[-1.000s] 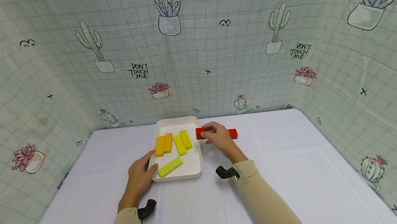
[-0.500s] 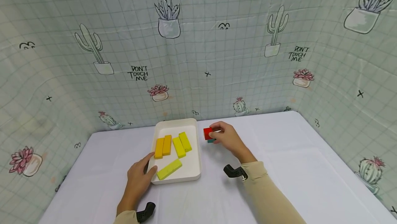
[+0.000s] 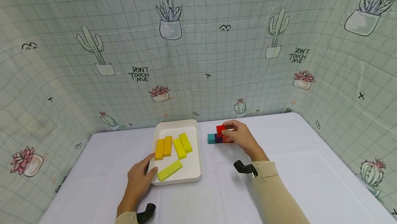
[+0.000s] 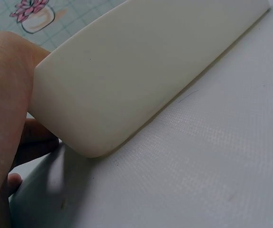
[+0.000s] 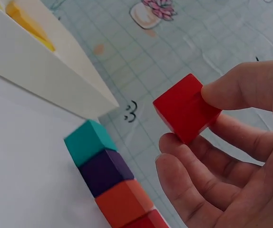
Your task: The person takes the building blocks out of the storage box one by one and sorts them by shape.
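Right fingers [image 5: 243, 141] pinched red cube [image 5: 186, 109], clear of row [image 5: 106, 172]. Left fingers [image 3: 148, 158] rested spread at tray [image 3: 193, 168] edge. Apparent progress: at least four cubes [image 5: 86, 144] stood aligned on worktop [image 3: 310, 158]; held cube not yet set down; five bars [image 3: 169, 170] lay in tray.

Right fingers [image 5: 177, 183] bent in pinch; left fingers [image 3: 147, 160], thumb [image 3: 151, 174] apart.

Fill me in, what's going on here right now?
A person's right hand pinches a red cube, held up apart from the row of cubes on the table: teal, purple, orange and red. The left hand touches the left side of the tray, where five yellow and orange blocks lie.
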Motion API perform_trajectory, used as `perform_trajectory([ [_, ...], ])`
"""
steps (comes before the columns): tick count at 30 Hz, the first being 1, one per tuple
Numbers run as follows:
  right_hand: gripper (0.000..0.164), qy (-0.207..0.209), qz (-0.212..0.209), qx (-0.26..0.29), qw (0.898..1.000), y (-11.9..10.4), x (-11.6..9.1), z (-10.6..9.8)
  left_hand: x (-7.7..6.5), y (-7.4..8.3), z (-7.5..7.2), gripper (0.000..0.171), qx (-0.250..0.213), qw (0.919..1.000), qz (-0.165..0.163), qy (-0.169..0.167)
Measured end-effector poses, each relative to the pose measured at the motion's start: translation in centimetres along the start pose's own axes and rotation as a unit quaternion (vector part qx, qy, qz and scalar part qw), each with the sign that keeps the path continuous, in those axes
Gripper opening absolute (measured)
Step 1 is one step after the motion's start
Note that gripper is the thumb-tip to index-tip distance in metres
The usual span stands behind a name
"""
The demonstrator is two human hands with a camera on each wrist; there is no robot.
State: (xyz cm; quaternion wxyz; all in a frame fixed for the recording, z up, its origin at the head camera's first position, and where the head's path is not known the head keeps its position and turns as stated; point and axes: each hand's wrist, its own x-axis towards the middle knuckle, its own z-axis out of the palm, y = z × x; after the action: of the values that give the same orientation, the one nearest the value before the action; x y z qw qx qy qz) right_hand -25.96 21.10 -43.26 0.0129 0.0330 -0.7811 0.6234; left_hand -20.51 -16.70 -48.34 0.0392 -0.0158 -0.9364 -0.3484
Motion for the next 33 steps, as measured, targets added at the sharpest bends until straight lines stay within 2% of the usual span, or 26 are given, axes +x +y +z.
perform_trajectory([
  [7,0.039,0.023,0.023,-0.013,0.999,0.5,0.2,-1.7,-0.1,-0.2,0.0,0.057,0.0,1.0,-0.001,0.002],
  [15,0.041,0.029,0.043,-0.019,0.998,1.3,0.1,-3.0,-0.1,-0.3,0.0,0.057,0.001,1.0,-0.008,-0.004],
  [24,0.042,0.039,0.068,-0.012,0.997,2.3,0.1,-4.6,0.1,-0.3,0.1,0.057,-0.001,1.0,-0.001,-0.004],
  [33,0.043,0.055,0.075,-0.01,0.996,2.8,0.2,-5.5,0.1,-0.4,0.0,0.057,-0.009,1.0,0.0,-0.003],
])
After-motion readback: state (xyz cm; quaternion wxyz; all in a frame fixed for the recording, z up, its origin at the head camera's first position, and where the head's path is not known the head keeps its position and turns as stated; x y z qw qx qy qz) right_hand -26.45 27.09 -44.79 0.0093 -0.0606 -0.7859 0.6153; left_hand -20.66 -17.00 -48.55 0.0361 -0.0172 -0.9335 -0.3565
